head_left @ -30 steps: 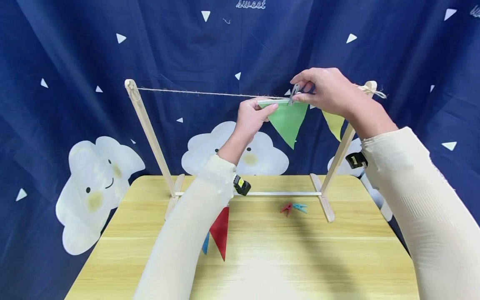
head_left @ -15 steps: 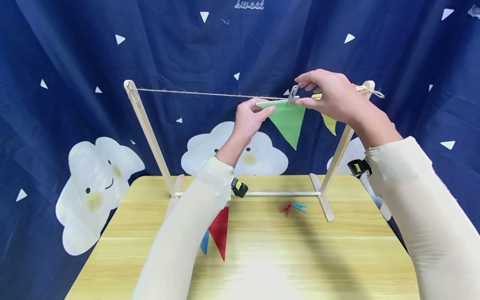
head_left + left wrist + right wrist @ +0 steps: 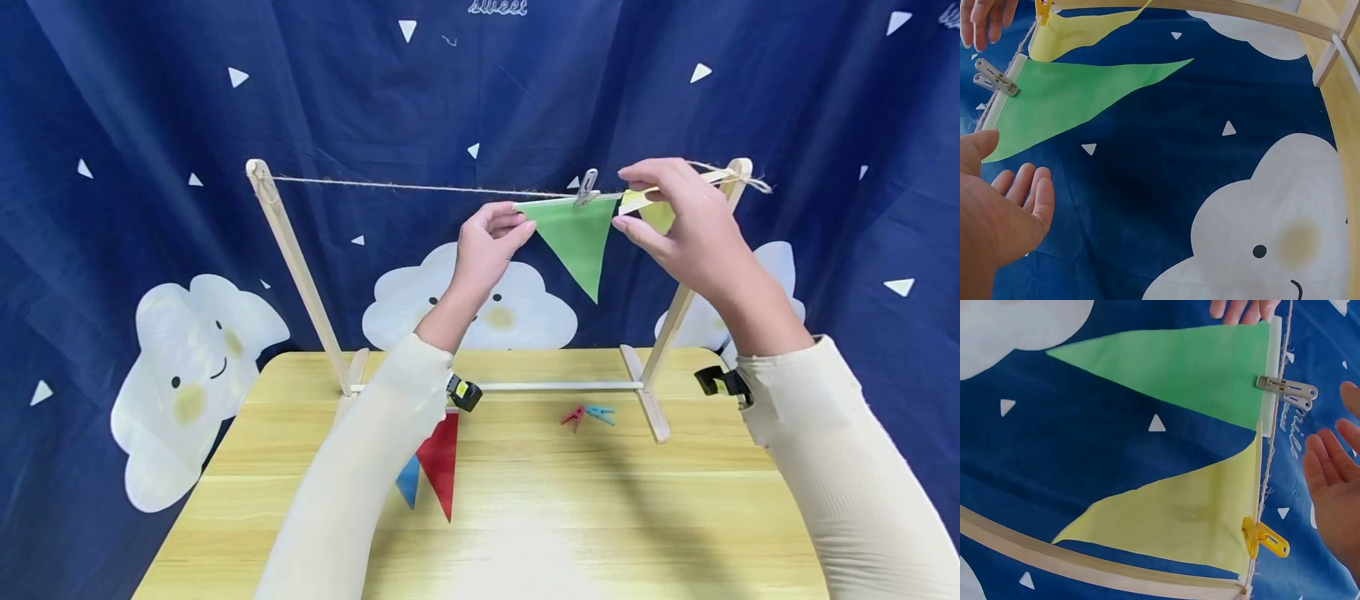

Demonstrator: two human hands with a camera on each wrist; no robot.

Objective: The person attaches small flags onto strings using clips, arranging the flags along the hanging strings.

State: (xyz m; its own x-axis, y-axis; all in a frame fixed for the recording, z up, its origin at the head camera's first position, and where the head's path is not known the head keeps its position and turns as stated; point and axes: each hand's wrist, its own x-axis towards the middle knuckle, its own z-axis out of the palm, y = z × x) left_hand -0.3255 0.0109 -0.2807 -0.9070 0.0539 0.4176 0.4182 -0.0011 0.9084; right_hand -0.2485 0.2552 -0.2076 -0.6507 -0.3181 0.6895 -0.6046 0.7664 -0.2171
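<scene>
A green triangular flag (image 3: pixel 573 237) hangs from the twine (image 3: pixel 390 185) by a grey clothespin (image 3: pixel 587 185) near the middle of its white top strip. My left hand (image 3: pixel 483 250) is at the flag's left corner; in the left wrist view its thumb lies by the corner, its fingers spread apart from the thumb. My right hand (image 3: pixel 701 229) is just right of the clothespin, holding nothing, thumb and fingers apart. Behind it hangs a yellow flag (image 3: pixel 1179 506), partly hidden in the head view and clipped with a yellow clothespin (image 3: pixel 1263 540).
A wooden frame (image 3: pixel 300 267) carries the twine between two posts. On the table (image 3: pixel 540 492) lie a red clothespin (image 3: pixel 574 416), a blue clothespin (image 3: pixel 600 413), a red flag (image 3: pixel 442 458) and a blue flag (image 3: pixel 408 481), the flags partly under my left arm.
My right hand has let go of the grey clothespin and moved right and down. My left hand has loosened and drawn slightly left from the green flag, which now hangs clipped.
</scene>
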